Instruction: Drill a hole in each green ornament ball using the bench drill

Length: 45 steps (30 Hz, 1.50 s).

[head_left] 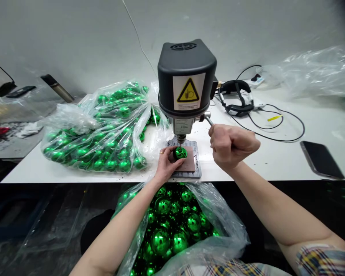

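A shiny green ball (180, 153) rests on a brown board (190, 163) over the grey base plate (199, 168) of a small bench drill press (186, 76). My left hand (167, 163) holds this ball between thumb and fingers, directly under the drill bit. The bit's tip reaches the top of the ball; I cannot tell whether it has entered. To the right of the machine, my right hand (232, 143) is closed round the drill press's feed lever (208, 119), whose end is hidden in the fist.
A clear bag of green balls (97, 149) lies left on the white table (247, 168); another open bag of green balls (172, 218) sits below the table edge. To the right are a black headset (237, 97), cables and a phone (322, 159). A white glove (30, 129) lies far left.
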### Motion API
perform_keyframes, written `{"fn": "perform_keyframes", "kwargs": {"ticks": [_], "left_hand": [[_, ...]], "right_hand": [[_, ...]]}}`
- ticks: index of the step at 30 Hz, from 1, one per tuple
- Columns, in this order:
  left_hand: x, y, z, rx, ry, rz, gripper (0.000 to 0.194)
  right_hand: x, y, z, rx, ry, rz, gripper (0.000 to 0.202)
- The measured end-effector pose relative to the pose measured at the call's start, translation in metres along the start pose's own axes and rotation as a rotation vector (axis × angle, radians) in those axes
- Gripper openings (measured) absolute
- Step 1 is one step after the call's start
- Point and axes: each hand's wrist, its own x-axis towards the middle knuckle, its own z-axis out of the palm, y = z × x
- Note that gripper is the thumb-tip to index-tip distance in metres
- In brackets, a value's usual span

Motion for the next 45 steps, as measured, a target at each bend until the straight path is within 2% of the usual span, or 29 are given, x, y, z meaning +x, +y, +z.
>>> {"fn": "perform_keyframes", "kwargs": {"ticks": [3,6,8,10,12,15,17,18,19,22,23,25,28,31,33,34,36,38,40,42,44,45], "left_hand": [[0.000,0.000,0.000,-0.009,0.006,-0.004,0.052],[-0.001,0.001,-0.001,-0.025,0.013,-0.013,0.053],[0.000,0.001,0.000,-0.021,0.018,-0.022,0.053],[0.002,0.000,0.001,-0.014,0.016,-0.035,0.053],[0.005,0.000,0.000,-0.015,0.009,-0.044,0.052],[0.003,0.013,-0.011,0.014,0.050,-0.042,0.047],[-0.007,0.035,-0.032,0.085,0.066,-0.058,0.044],[-0.016,0.050,-0.045,0.130,0.033,-0.079,0.044],[-0.027,0.067,-0.060,0.154,-0.074,-0.104,0.044],[-0.071,0.111,-0.094,0.168,-0.656,-0.134,0.048],[-0.089,0.119,-0.098,0.222,-0.771,-0.122,0.050],[-0.125,0.121,-0.092,0.378,-0.865,-0.035,0.050],[-0.170,0.100,-0.060,0.757,-0.843,0.097,0.044],[-0.187,0.086,-0.039,0.965,-0.804,0.187,0.054],[-0.179,0.091,-0.041,0.923,-0.777,0.247,0.055],[-0.169,0.096,-0.046,0.872,-0.750,0.285,0.049],[-0.138,0.102,-0.060,0.781,-0.648,0.352,0.032],[-0.092,0.097,-0.072,0.746,-0.504,0.352,0.028],[-0.037,0.078,-0.078,0.763,-0.383,0.257,0.029],[0.018,0.050,-0.078,0.827,-0.302,0.115,0.035],[0.063,0.022,-0.077,0.898,-0.245,-0.060,0.040],[0.080,0.010,-0.077,0.911,-0.228,-0.092,0.039]], "right_hand": [[-0.007,0.010,-0.003,0.129,0.074,-0.158,0.048],[-0.011,0.012,-0.004,0.147,-0.019,-0.235,0.046],[-0.007,0.009,-0.003,0.142,-0.043,-0.231,0.046],[0.007,0.004,0.001,0.106,0.047,-0.120,0.047],[0.032,0.000,0.007,0.059,0.157,0.089,0.049],[0.072,-0.002,0.016,0.081,0.109,0.416,0.044],[0.090,-0.001,0.020,0.143,0.131,0.568,0.045],[0.094,0.000,0.022,0.167,0.156,0.600,0.047],[0.097,0.001,0.023,0.193,0.177,0.606,0.048],[0.096,0.003,0.024,0.247,0.187,0.541,0.050],[0.095,0.003,0.024,0.263,0.185,0.520,0.050],[0.093,0.004,0.024,0.285,0.197,0.495,0.051],[0.092,0.006,0.025,0.307,0.221,0.454,0.051],[0.092,0.005,0.024,0.306,0.213,0.442,0.050],[0.092,0.005,0.023,0.318,0.208,0.460,0.048],[0.091,0.005,0.022,0.327,0.210,0.469,0.047],[0.090,0.005,0.022,0.338,0.215,0.492,0.045],[0.089,0.005,0.022,0.334,0.214,0.501,0.043],[0.088,0.005,0.022,0.321,0.215,0.496,0.043],[0.087,0.004,0.022,0.307,0.213,0.485,0.042],[0.087,0.003,0.021,0.299,0.202,0.488,0.041],[0.086,0.002,0.020,0.296,0.194,0.493,0.041]]}}
